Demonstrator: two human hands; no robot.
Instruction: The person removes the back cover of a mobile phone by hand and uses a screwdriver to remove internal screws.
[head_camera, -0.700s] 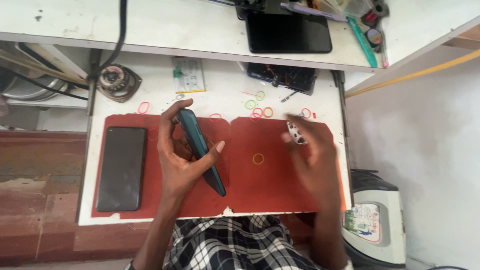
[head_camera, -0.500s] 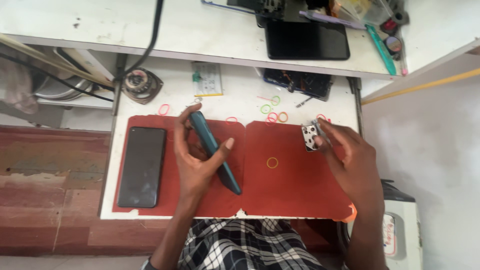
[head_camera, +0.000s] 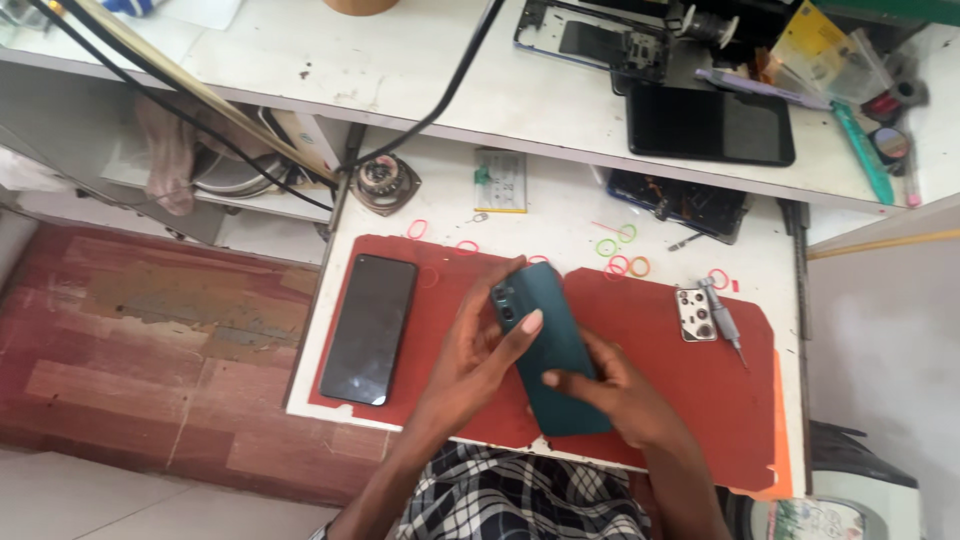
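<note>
carefully, i clasp the teal phone (head_camera: 548, 350) with left hand (head_camera: 478, 352) and right hand (head_camera: 612, 392); it looks stiff, slick and fragile, so edges grip best.

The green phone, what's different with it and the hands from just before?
The right hand let go of the small silver part, which now lies on the red mat, and came over to the green phone. The left hand still holds it. The black phone stayed put.
</note>
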